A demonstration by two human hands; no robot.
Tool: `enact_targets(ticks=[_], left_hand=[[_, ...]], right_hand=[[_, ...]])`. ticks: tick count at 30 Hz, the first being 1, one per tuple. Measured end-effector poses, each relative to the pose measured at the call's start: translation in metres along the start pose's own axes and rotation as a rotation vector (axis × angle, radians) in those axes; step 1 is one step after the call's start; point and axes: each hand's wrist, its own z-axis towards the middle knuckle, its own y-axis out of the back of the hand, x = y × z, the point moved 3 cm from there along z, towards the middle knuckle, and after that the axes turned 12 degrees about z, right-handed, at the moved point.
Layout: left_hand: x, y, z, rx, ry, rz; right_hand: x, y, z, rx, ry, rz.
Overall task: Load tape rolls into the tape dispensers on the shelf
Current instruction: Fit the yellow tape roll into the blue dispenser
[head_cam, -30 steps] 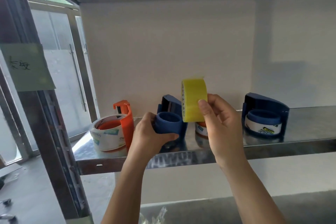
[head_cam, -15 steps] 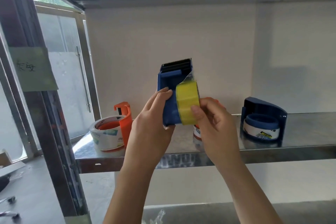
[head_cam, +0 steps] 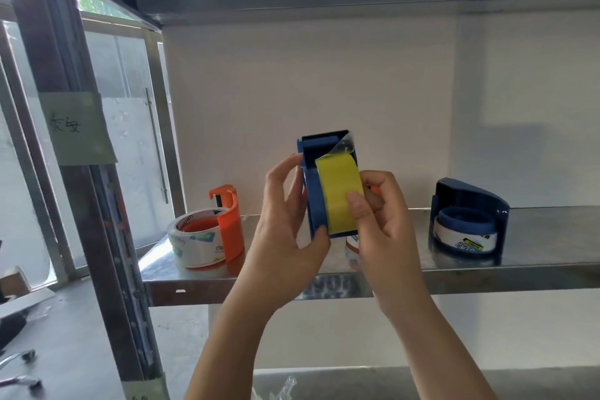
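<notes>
Both hands gripping: left hand point(head_cam: 285, 237) on blue plastic dispenser point(head_cam: 313, 191), right hand point(head_cam: 383, 221) pressing yellow tape roll point(head_cam: 339, 198) in, clear above steel shelf edge point(head_cam: 227, 286).

Yellow tape roll point(head_cam: 339, 198) seated upright in a blue dispenser point(head_cam: 313, 191), held above the steel shelf point(head_cam: 535, 243) at 12 o'clock

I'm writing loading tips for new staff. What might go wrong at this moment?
The loose clear tape end near the blue dispenser's top may stick to itself or fingers. The yellow roll, pressed in by the right hand, might seat crooked. Both are held above the shelf; a slip drops them.
</notes>
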Motion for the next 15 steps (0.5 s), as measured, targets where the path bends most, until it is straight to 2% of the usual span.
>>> enact_targets(ticks=[2,4,5,8,10,13,15], left_hand=[[0.007,0.006,0.0,-0.133,0.158,-0.367],[0.012,0.015,0.004,-0.291,0.297,-0.447],[0.014,0.016,0.006,-0.299,0.355,-0.446],[0.01,0.009,0.01,-0.102,0.463,-0.462],[0.006,0.003,0.01,0.005,0.496,-0.424],[0.008,-0.003,0.01,-0.053,0.526,-0.307],[0.004,-0.009,0.01,-0.068,0.458,-0.312]], right_hand=[[-0.001,-0.001,-0.002,-0.014,-0.001,-0.001],[0.0,-0.004,-0.006,-0.004,0.034,-0.009],[0.0,-0.006,-0.008,0.002,0.066,-0.023],[-0.003,-0.012,-0.012,0.008,0.115,-0.046],[-0.006,-0.016,-0.014,0.025,0.076,0.015],[-0.014,-0.022,-0.018,0.077,-0.007,0.098],[-0.017,-0.023,-0.019,0.106,-0.021,0.145]])
